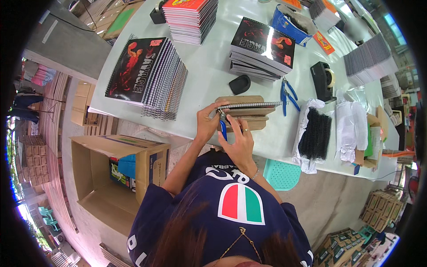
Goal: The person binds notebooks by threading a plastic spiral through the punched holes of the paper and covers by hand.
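Note:
A spiral notebook [255, 105] stands edge-on with its coil upward, in a brown cardboard holder [240, 99] at the table's near edge. My left hand [207, 122] is closed on the left end of its coil. Close beside those fingers, my right hand [240, 144] curls around blue-handled pliers [223, 129], their metal jaws at the same coil end. The right palm hides part of the handles. Another pair of blue-handled pliers [285, 95] lies spread on the table to the right. Behind the holder sits a small black rounded object [239, 84].
Stacks of black-covered spiral notebooks [135, 71] [262, 42] and red-covered ones [189, 22] stand on the white table [200, 66]. To the right are a tape dispenser [323, 82] and black plastic coils [315, 135] in white wrapping. An open carton [115, 173] sits lower left, a turquoise stool [281, 174] lower right.

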Action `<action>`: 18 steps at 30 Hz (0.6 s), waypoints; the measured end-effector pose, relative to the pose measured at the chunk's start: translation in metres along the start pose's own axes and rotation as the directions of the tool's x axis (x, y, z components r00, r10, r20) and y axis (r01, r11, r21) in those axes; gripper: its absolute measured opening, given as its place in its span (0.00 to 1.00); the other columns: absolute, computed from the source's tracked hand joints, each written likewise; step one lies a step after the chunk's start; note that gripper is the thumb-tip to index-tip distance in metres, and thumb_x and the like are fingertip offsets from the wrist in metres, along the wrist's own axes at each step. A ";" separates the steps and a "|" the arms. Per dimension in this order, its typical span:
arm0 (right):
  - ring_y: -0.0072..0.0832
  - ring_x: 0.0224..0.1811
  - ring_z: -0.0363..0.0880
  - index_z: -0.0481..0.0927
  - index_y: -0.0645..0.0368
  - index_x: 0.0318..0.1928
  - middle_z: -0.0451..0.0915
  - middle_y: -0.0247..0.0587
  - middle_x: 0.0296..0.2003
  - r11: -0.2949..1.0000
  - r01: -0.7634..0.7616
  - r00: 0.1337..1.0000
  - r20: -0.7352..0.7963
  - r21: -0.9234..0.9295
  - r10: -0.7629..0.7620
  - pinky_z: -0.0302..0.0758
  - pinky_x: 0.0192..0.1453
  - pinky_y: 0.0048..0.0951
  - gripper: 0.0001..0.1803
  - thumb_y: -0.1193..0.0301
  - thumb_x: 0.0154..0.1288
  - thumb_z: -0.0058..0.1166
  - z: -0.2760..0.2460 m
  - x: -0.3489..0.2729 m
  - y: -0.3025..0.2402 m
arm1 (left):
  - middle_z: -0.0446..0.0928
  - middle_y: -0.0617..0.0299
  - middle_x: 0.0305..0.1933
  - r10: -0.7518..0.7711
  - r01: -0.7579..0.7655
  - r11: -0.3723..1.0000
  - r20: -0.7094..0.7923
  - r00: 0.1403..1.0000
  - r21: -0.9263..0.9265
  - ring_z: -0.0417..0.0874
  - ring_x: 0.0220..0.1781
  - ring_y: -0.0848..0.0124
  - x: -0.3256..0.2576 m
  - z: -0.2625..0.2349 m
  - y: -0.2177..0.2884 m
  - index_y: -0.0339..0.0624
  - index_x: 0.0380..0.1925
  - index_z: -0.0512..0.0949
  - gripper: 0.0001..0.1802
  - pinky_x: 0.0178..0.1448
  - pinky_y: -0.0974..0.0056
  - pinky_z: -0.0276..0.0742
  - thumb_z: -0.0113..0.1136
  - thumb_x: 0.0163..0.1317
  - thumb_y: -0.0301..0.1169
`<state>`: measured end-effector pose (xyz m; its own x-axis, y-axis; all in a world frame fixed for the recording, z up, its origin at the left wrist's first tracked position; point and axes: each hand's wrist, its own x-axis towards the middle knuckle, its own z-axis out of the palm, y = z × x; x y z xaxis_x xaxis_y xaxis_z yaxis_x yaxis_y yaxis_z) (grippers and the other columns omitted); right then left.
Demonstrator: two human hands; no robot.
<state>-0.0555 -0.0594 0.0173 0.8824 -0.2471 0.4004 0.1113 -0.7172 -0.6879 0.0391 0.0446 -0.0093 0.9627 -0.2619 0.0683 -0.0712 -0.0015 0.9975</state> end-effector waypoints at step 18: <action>0.36 0.55 0.73 0.72 0.61 0.58 0.74 0.47 0.50 0.945 -0.230 0.969 0.145 0.231 0.200 0.69 0.61 0.33 0.25 0.72 0.60 0.60 -0.065 -0.018 0.093 | 0.77 0.53 0.58 0.072 -0.066 0.995 -0.071 0.995 0.077 0.74 0.63 0.69 -0.002 0.008 -0.007 0.36 0.61 0.70 0.26 0.67 0.63 0.67 0.59 0.62 0.20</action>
<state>-0.0904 -0.1636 -0.0147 0.9437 -0.2885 0.1620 0.0075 -0.4708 -0.8822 0.0353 0.0371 -0.0165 0.9712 -0.1924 0.1407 -0.1545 -0.0585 0.9863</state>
